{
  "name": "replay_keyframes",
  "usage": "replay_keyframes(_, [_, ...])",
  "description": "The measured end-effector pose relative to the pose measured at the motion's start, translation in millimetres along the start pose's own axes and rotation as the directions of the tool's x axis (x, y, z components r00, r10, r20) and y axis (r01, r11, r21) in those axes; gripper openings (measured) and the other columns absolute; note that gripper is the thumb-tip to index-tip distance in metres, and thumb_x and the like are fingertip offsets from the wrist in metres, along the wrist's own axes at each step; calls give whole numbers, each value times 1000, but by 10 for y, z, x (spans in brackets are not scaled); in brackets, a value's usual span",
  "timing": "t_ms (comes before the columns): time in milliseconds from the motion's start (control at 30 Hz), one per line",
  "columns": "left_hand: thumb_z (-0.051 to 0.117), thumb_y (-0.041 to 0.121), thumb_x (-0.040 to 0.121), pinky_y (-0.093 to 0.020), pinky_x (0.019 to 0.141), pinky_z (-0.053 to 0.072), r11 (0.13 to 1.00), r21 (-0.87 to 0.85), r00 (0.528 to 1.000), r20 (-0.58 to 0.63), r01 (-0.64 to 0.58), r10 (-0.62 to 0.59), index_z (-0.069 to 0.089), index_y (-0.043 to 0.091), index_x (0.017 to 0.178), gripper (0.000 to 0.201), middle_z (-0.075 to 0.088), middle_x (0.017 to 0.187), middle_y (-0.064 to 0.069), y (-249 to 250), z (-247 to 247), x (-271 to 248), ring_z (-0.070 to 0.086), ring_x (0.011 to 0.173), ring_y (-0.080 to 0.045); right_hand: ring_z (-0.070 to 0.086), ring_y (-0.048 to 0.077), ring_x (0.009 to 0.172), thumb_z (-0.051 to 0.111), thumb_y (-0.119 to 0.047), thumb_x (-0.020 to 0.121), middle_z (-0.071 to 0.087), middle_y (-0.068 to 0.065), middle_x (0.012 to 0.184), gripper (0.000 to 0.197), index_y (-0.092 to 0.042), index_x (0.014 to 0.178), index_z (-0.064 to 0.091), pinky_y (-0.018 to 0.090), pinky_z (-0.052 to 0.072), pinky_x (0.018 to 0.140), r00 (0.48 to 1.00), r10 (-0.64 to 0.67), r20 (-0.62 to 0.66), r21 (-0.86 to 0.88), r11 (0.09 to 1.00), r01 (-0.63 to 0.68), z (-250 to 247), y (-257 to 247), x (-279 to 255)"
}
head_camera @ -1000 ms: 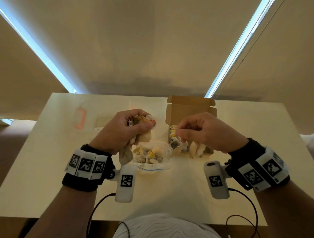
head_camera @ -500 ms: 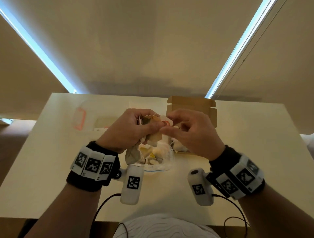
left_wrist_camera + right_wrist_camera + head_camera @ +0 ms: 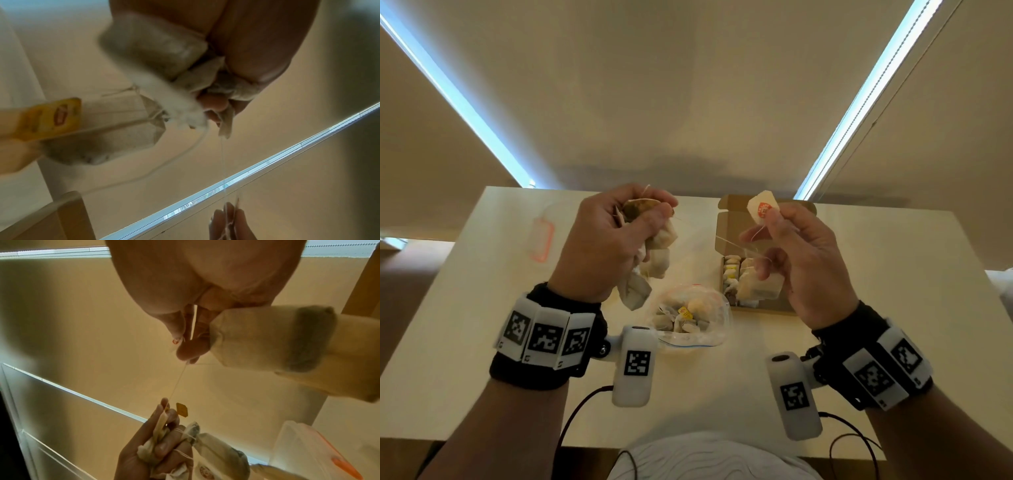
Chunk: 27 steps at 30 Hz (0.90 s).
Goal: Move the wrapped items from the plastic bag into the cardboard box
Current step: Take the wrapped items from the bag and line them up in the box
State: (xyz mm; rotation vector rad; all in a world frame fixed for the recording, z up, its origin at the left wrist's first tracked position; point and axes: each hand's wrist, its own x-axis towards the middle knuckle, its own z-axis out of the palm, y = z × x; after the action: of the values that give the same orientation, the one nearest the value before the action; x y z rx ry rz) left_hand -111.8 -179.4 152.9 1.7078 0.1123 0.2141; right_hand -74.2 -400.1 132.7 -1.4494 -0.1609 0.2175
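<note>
My left hand is raised over the table and grips a bunch of tea bags that hang below the fist; the left wrist view shows them with a yellow tag. My right hand pinches a white tag with a red logo, and its tea bag dangles above the open cardboard box. A thin string runs between the two hands. The clear plastic bag lies on the table between the wrists with several tea bags inside. The box holds a row of tea bags.
A clear lidded container with an orange clasp stands at the back left of the pale table. Cables trail over the table's near edge. The box lid stands upright at the back.
The hands were together at the bunch half a second ago. My right hand has since drawn one tea bag out by its tag, rightward over the box. Both hands are higher.
</note>
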Motion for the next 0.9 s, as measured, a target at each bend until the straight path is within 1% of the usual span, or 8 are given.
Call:
replay_keyframes(100, [63, 11, 94, -19, 39, 37, 999, 32, 999, -41, -3, 5, 71, 11, 94, 8, 58, 54, 5, -26, 8, 27, 39, 46, -27, 57, 22, 56, 45, -25, 102, 71, -3, 84, 18, -14, 99, 59, 28, 51, 49, 1000, 4, -10, -21, 1000, -5, -18, -15, -8])
replay_keyframes(167, [65, 12, 93, -17, 40, 38, 992, 125, 999, -43, -15, 21, 72, 12, 94, 7, 60, 53, 9, -112, 19, 60, 44, 40, -14, 57, 24, 55, 42, -24, 104, 71, -1, 85, 18, -14, 100, 57, 28, 51, 48, 1000, -10, -7, -45, 999, 10, -12, -33, -12])
replay_keyframes(267, [68, 15, 90, -22, 45, 44, 956, 286, 997, -24, -57, 67, 74, 20, 91, 7, 68, 64, 8, -295, 44, 91, 54, 44, -16, 59, 27, 59, 42, -24, 104, 71, -3, 86, 18, -13, 102, 55, 28, 52, 48, 1000, -21, 9, -57, 998, 22, 18, -78, -18])
replay_keyframes(367, [68, 14, 90, -22, 51, 48, 934, 353, 998, -20, -55, 66, 74, 24, 90, 11, 70, 69, 5, -455, 81, 67, 60, 49, -8, 58, 23, 50, 41, -24, 104, 72, 1, 88, 19, -9, 103, 53, 28, 52, 48, 1000, -25, 16, -58, 998, 26, 26, -120, -20])
replay_keyframes(467, [68, 15, 89, -33, 53, 52, 914, 401, 996, -34, -64, 84, 73, 25, 90, 11, 71, 68, 6, -539, 115, 25, 63, 57, -26, 62, 25, 50, 40, -24, 105, 72, 3, 91, 19, -10, 103, 51, 29, 53, 49, 999, -30, 12, -55, 998, 31, 15, -139, -20])
replay_keyframes(533, [68, 14, 89, -36, 54, 50, 908, 413, 995, -30, -77, 98, 73, 26, 89, 12, 70, 69, 4, -562, 131, -2, 60, 58, -33, 62, 25, 50, 39, -24, 105, 72, 3, 92, 17, -12, 102, 51, 29, 53, 49, 999, -35, 12, -65, 997, 36, 13, -145, -23])
replay_keyframes(733, [63, 28, 85, -44, 59, 55, 929, 360, 995, -15, -88, 100, 72, 30, 90, 10, 70, 68, -2, -587, 157, -61, 63, 61, -36, 61, 25, 47, 40, -26, 105, 72, 4, 95, 16, -16, 100, 52, 31, 53, 50, 998, -51, 31, -99, 994, 54, 39, -166, -11])
replay_keyframes(900, [64, 28, 85, -46, 58, 54, 930, 356, 995, -14, -85, 97, 73, 29, 95, 14, 70, 70, 2, -581, 157, -79, 62, 60, -37, 61, 26, 47, 42, -27, 104, 72, 8, 100, 16, -20, 100, 55, 31, 53, 49, 996, -53, 64, -127, 990, 61, 43, -226, -4])
